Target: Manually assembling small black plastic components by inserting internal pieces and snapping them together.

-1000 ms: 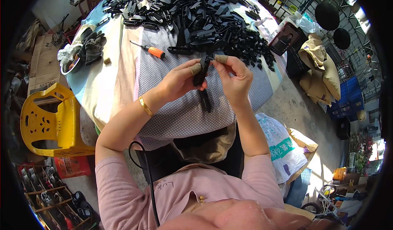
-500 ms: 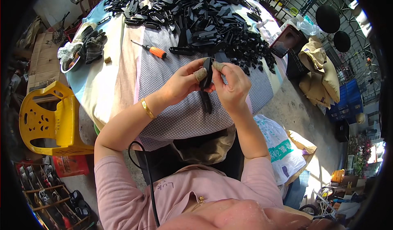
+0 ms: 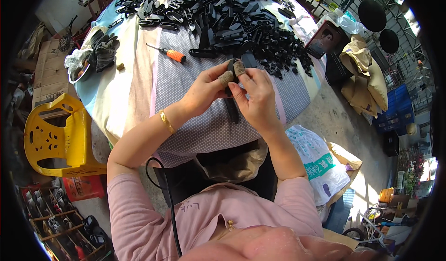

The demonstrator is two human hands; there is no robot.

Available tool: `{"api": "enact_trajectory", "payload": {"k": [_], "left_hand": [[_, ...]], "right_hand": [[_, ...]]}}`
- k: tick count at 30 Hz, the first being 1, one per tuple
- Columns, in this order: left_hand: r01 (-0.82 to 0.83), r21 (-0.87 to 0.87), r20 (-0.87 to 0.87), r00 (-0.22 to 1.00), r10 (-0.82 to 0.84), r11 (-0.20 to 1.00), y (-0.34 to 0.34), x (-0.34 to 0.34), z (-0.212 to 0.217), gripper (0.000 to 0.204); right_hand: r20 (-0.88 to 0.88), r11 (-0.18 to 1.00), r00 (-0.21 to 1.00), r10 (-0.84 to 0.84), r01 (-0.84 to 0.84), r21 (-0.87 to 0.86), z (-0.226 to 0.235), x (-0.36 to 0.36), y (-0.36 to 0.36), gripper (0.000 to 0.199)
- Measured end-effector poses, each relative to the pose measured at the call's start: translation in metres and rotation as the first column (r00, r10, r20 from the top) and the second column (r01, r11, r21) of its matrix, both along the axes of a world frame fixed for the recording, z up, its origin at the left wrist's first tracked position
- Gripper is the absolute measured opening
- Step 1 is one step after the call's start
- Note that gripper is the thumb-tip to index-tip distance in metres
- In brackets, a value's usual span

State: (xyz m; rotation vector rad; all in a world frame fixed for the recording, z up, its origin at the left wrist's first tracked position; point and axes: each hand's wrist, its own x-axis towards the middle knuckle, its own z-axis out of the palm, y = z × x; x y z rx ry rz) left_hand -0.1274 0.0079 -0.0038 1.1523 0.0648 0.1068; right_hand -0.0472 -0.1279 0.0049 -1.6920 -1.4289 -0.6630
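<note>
Over the near part of the table, my left hand (image 3: 200, 92) and my right hand (image 3: 260, 99) meet around a black plastic piece (image 3: 230, 67), held nearly upright. Both are closed on it, the fingertips pressed together; tan wraps cover a left finger or thumb and a right finger. Much of the piece is hidden by the fingers. Below them, a long black piece (image 3: 231, 111) lies against the dotted cloth. Beyond is a big heap of black plastic pieces (image 3: 218, 17), with smaller black bits (image 3: 290, 59) on its right. A screwdriver with an orange handle (image 3: 175, 56) rests left of the heap.
Dark gloves (image 3: 104, 49) and a bowl (image 3: 80, 76) sit at the table's left. A screen device (image 3: 325, 40) stands at its right edge. A yellow plastic chair (image 3: 76, 142) is on the left, a white plastic bag (image 3: 311, 161) on the right. A black cable (image 3: 171, 205) hangs before me.
Both hands have shifted slightly away and left with the black piece. My right fingers have moved up around its top. The screen device's picture looks different.
</note>
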Motion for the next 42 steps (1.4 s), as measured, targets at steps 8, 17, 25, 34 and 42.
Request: {"api": "enact_trajectory", "payload": {"k": [8,17,25,34,42], "left_hand": [[-0.541,0.824,0.511,0.838,0.189,0.168,0.021,0.014,-0.004,0.040],[-0.300,0.918,0.370,0.883,0.289,-0.257,0.077,0.034,-0.030,0.032],[-0.441,0.883,0.469,0.807,0.360,-0.163,0.057,0.024,-0.019,0.027],[-0.253,0.515,-0.080,0.937,0.340,0.819,0.040,0.012,-0.008,0.031],[-0.005,-0.049,-0.133,0.991,-0.002,0.999,0.033,0.009,0.002,0.027]], "right_hand": [[-0.348,0.971,0.915,-0.205,0.145,-0.191,0.000,0.000,-0.030,0.024],[-0.240,0.903,0.950,-0.198,0.082,-0.421,-0.016,-0.007,-0.026,0.026],[-0.147,0.878,0.952,-0.270,0.180,-0.444,-0.015,-0.021,-0.017,0.033],[-0.143,0.851,0.942,-0.305,0.202,-0.484,-0.010,-0.014,-0.019,0.033],[0.002,0.741,0.814,-0.581,0.530,-0.412,-0.030,0.089,-0.031,0.018]]}}
